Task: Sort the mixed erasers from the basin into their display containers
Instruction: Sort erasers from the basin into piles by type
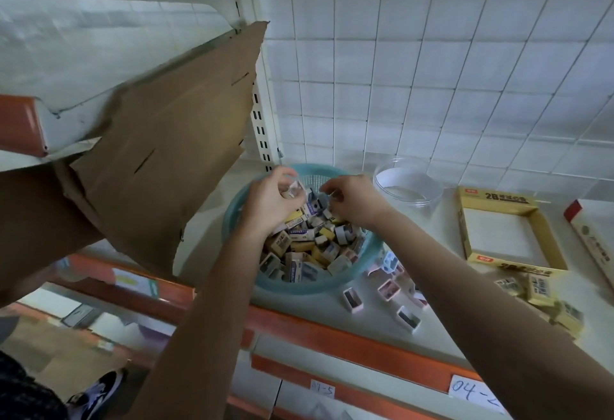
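Currently mid-pick, both hands over the far side of the round teal plastic mesh basin (309, 288).
Head view: left hand (270, 202) pinches a small white boxed eraser (296, 187) just above the basin's pile of mixed erasers (305, 243); its long axis is too blurred to call. Right hand (354, 200) has its fingers curled into the pile, and I can't tell whether it holds one. Clear round plastic tub (408, 187) is just behind-right of the basin, yellow cardboard display tray (491, 195) further right. Both are nearer the right hand, so the pinched eraser likely crosses right.
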### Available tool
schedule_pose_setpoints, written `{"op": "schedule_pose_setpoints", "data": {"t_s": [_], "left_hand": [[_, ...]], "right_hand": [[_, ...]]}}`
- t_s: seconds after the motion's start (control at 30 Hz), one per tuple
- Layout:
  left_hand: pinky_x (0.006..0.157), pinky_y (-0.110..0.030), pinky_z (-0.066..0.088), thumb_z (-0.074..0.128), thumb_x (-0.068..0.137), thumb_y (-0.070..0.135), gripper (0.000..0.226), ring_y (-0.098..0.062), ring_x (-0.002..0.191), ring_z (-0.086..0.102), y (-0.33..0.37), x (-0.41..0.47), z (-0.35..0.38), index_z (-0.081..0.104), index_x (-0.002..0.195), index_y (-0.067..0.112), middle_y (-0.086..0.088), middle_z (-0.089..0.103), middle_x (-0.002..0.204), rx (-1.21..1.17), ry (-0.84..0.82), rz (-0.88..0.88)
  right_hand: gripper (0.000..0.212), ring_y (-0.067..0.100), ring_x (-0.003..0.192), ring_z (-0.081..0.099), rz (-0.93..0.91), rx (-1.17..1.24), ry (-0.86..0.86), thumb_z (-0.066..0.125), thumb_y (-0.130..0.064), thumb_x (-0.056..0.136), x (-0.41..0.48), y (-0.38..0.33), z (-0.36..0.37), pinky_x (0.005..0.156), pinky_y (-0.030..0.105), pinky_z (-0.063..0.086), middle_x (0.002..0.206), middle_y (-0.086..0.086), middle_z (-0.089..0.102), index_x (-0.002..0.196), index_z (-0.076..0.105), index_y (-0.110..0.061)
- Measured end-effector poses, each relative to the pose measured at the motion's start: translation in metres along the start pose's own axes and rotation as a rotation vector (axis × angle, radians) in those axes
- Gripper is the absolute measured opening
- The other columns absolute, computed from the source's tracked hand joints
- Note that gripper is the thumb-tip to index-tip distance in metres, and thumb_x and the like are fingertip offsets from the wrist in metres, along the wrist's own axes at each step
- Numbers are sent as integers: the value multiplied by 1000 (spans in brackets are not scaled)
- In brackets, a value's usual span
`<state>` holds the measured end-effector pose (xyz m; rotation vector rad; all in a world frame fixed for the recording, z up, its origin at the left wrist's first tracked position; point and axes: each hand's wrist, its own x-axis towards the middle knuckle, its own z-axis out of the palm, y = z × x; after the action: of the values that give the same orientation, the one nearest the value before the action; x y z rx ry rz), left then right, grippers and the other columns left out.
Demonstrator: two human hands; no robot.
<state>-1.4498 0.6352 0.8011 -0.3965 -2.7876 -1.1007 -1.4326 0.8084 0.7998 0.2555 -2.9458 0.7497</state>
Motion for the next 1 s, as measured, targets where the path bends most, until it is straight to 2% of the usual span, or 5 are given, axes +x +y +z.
{"op": "schedule_pose_setpoints", "data": {"t_s": [0.17, 0.43, 0.67, 0.83, 1.0], "left_hand": [[90, -34, 50, 67, 85, 16, 39, -15, 96, 62, -1, 1, 0, 60, 122, 11, -6, 67, 111, -89, 161, -22], [75, -13, 40, 65, 87, 16, 38, -5, 87, 56, -1, 0, -1, 61, 124, 11, -7, 67, 111, -63, 164, -23], [73, -12, 38, 65, 88, 19, 36, -6, 85, 56, 3, -6, -4, 62, 122, 12, -6, 67, 109, -52, 137, -6], [63, 0, 33, 65, 88, 19, 35, -7, 84, 55, 6, -10, -7, 62, 122, 12, -2, 65, 109, -33, 121, -15], [68, -8, 37, 67, 86, 17, 34, -10, 87, 61, 6, -11, -5, 64, 119, 11, -6, 68, 109, -38, 117, -23]], "right_hand": [[31, 12, 94, 61, -62, -156, -129, 54, -12, 87, 3, 0, 4, 91, 23, 46, 108, -2, 69, 114, 67, -22], [30, 18, 113, 49, -143, -241, -263, 48, -16, 96, 1, -3, 7, 96, 29, 36, 118, -4, 65, 120, 64, -21], [29, 19, 111, 54, -156, -201, -250, 49, -13, 93, -2, -4, 7, 98, 30, 38, 117, -3, 64, 116, 66, -20], [26, 12, 106, 55, -149, -171, -309, 52, -16, 91, -3, -7, 4, 99, 29, 38, 113, -11, 65, 109, 67, -26], [24, 8, 99, 58, -127, -33, -235, 54, -8, 90, -1, -2, 7, 91, 14, 40, 106, -9, 67, 105, 69, -21]]}}
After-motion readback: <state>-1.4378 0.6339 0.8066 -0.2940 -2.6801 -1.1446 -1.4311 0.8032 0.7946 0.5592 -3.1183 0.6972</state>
